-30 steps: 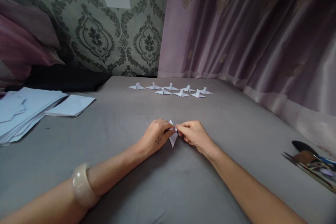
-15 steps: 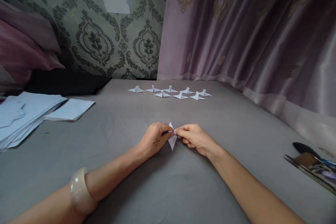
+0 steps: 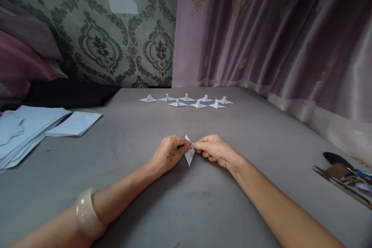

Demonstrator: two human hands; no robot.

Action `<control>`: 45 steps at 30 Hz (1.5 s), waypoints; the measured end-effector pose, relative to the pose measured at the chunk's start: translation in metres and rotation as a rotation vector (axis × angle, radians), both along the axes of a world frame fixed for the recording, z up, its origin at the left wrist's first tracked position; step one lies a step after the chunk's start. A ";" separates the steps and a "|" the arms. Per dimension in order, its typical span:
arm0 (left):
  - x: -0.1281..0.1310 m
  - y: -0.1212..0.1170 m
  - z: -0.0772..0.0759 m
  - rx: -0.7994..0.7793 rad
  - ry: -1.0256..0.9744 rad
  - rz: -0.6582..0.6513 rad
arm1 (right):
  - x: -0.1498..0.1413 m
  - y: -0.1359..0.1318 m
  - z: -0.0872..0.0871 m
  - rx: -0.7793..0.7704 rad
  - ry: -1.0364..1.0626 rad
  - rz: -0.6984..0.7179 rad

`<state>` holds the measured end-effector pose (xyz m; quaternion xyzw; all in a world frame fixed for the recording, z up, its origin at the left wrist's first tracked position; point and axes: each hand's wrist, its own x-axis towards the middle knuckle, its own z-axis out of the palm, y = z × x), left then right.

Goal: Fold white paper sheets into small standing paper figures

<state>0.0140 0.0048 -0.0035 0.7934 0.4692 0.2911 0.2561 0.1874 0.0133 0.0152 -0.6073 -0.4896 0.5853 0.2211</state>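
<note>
A small folded piece of white paper (image 3: 190, 155) rests on the grey sheet (image 3: 186, 201) in the middle of the view, its lower tip pointing toward me. My left hand (image 3: 170, 153) pinches its left side with curled fingers. My right hand (image 3: 213, 150) pinches its right side, fingertips meeting the left hand's over the fold. A pale bangle (image 3: 87, 215) sits on my left wrist. Farther back lie several finished folded paper figures (image 3: 186, 101) in two rows.
A stack of white paper sheets (image 3: 26, 130) lies at the left edge, with one loose sheet (image 3: 74, 124) beside it. A glossy magazine and a dark object (image 3: 345, 178) lie at the right. A purple curtain (image 3: 276, 38) and patterned wall (image 3: 116, 38) close the back.
Both hands stay pinched on the folded paper, shifting slightly left and down in the picture as my head moves. The paper's shape looks about the same.
</note>
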 end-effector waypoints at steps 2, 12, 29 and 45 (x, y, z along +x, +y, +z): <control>0.000 0.000 0.001 0.014 0.008 -0.016 | 0.001 0.000 0.001 -0.009 0.019 0.012; 0.001 -0.002 0.003 0.063 0.031 -0.028 | 0.007 0.003 0.007 -0.051 -0.030 0.049; -0.022 0.011 0.004 0.083 0.013 0.463 | 0.007 -0.005 -0.004 0.073 0.054 -0.152; -0.040 0.017 -0.011 -0.040 0.167 0.639 | 0.004 -0.009 -0.007 0.129 -0.019 -0.099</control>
